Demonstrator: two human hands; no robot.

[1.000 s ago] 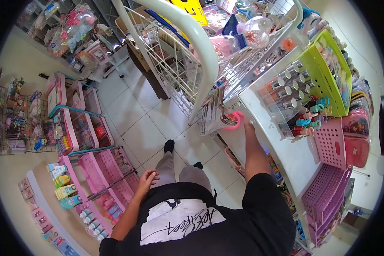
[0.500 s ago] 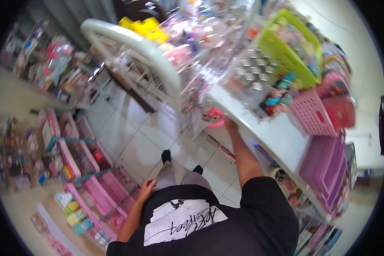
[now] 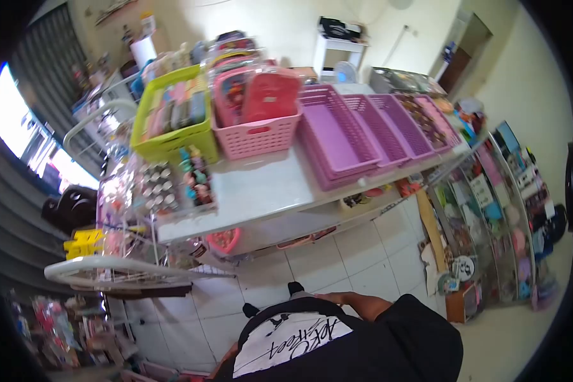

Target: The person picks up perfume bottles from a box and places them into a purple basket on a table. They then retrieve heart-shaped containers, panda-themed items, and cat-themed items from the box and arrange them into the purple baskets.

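Observation:
My right hand (image 3: 330, 297) rests low against the front of my body, beside the hem of my black shirt (image 3: 363, 347). Its fingers are mostly hidden, and no object shows in it. Only a sliver of my left hand (image 3: 230, 354) appears at my other side, its fingers out of sight behind the shirt. Ahead stands a white table (image 3: 261, 184) with a green basket (image 3: 175, 140), a pink basket (image 3: 258, 140) of red and pink packages, and purple baskets (image 3: 337, 137). A pink heart-shaped tub (image 3: 237, 240) sits under the table's front edge. Neither hand touches these.
A white-railed wire rack (image 3: 140, 264) full of packaged goods stands at the left. Shelves of small goods (image 3: 500, 210) line the right side, with a wooden board (image 3: 431, 232) nearby. White floor tiles (image 3: 318, 261) lie between me and the table.
My view has swung right, bringing the whole table ahead. My right hand has drawn back from the table's edge near the pink tub to my waist. My left hand has nearly left view.

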